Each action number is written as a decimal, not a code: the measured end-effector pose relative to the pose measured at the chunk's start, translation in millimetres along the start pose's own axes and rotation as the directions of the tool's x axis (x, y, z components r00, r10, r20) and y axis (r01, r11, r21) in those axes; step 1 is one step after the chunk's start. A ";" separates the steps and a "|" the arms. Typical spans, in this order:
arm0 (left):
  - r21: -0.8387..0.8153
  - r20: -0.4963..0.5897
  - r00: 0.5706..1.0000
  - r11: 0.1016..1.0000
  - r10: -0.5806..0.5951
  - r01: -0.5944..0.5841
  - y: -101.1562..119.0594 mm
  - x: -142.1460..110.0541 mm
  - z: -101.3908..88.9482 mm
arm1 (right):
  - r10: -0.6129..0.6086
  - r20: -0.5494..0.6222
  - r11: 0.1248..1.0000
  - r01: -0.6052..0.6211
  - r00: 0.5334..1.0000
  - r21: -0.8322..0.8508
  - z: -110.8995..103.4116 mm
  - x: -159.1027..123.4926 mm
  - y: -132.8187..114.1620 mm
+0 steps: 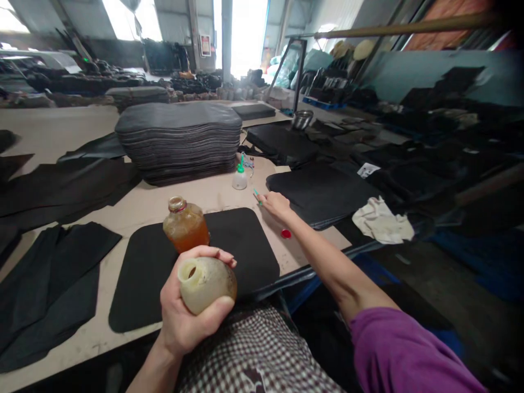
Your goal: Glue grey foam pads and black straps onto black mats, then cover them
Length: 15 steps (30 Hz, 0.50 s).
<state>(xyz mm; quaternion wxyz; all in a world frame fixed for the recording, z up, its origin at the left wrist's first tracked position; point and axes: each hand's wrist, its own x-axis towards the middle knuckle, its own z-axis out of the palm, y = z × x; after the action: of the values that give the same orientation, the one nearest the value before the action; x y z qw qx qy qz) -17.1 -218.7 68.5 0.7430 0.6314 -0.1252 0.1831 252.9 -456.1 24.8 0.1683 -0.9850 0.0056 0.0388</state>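
Observation:
My left hand point(188, 305) is wrapped round a squat, yellowish plastic squeeze bottle point(210, 286), its uncapped mouth turned toward me. Just beyond it, a glass jar point(186, 226) of orange-brown liquid stands open on a black sheet point(241, 240). Stretched out across the table, my right hand point(276, 204) pinches a thin green nozzle point(257, 197) low over the surface; part of it is hidden by the fingers. Past those fingertips stands a white oil bottle point(239, 179) with a green spout. Beside my right forearm lies a red round cap point(285, 233).
A tall stack of dark sheets point(180, 142) stands at the back of the table. Black sheets point(327, 191) lie to the right, with a white rag point(382, 220) near the edge. More black pieces point(53, 284) cover the left side. A metal pot point(302, 119) sits further back.

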 end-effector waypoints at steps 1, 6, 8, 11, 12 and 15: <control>-0.008 -0.002 1.000 1.000 -0.002 0.002 0.4 -0.4 -0.9 | -0.012 -0.009 0.998 0.012 1.000 -0.062 0.8 0.3 -2.3; -0.046 0.007 1.000 0.999 -0.010 0.010 4.4 0.3 -3.2 | -0.100 -0.049 0.964 0.085 0.994 -0.251 -4.0 -1.6 -6.4; -0.039 0.007 1.000 0.999 -0.017 0.017 6.6 0.1 -5.1 | -0.136 -0.080 0.954 0.109 0.988 -0.279 -8.4 -1.6 -4.9; 0.016 -0.014 0.999 0.999 -0.040 0.041 10.7 -2.6 -11.4 | -0.199 -0.145 0.944 0.149 0.969 -0.294 -13.6 -1.1 -1.6; 0.033 -0.031 0.998 0.998 -0.047 0.048 12.0 -4.1 -14.7 | -0.218 -0.176 0.942 0.160 0.960 -0.295 -14.6 -1.7 -1.0; 0.083 -0.105 0.993 0.994 -0.056 0.065 13.3 -8.5 -29.5 | -0.300 -0.336 0.948 0.242 0.893 -0.206 -14.4 -9.2 -4.4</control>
<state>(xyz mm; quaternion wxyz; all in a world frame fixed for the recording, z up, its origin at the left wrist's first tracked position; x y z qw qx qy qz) -31.8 -188.8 71.8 0.7256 0.6564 -0.0594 0.1979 244.9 -456.8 40.5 0.0891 -0.9763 -0.1042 -0.1673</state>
